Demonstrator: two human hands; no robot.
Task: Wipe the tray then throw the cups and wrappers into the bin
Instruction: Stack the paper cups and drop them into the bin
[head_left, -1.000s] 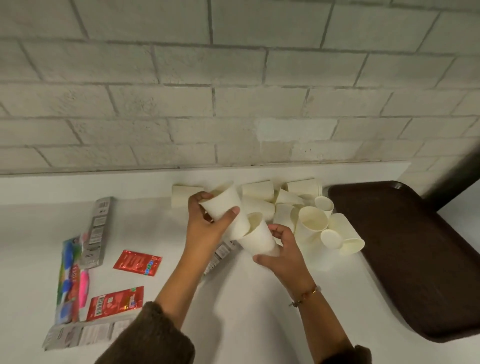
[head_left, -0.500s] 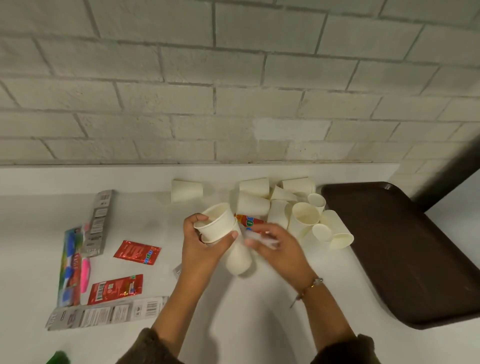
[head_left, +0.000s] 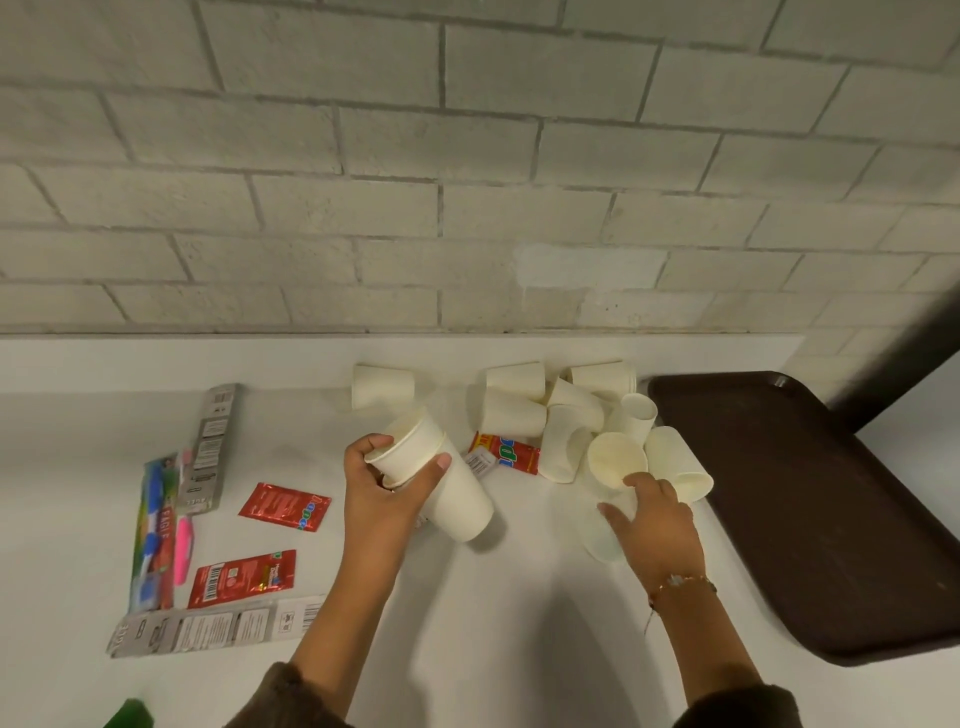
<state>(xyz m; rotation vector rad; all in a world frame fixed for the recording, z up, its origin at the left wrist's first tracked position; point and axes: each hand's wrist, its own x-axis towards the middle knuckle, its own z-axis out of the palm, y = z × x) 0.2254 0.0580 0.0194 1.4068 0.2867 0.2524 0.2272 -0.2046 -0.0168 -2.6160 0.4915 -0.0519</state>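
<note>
White paper cups (head_left: 511, 413): light, thin-walled, crushable; take gently round the sides. Nested stack (head_left: 441, 483) gripped in left hand (head_left: 382, 499), single cup (head_left: 602, 538) in right hand (head_left: 657, 525).

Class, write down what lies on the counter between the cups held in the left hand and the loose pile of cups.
A red sachet lies flat there, shown in the head view.
</note>
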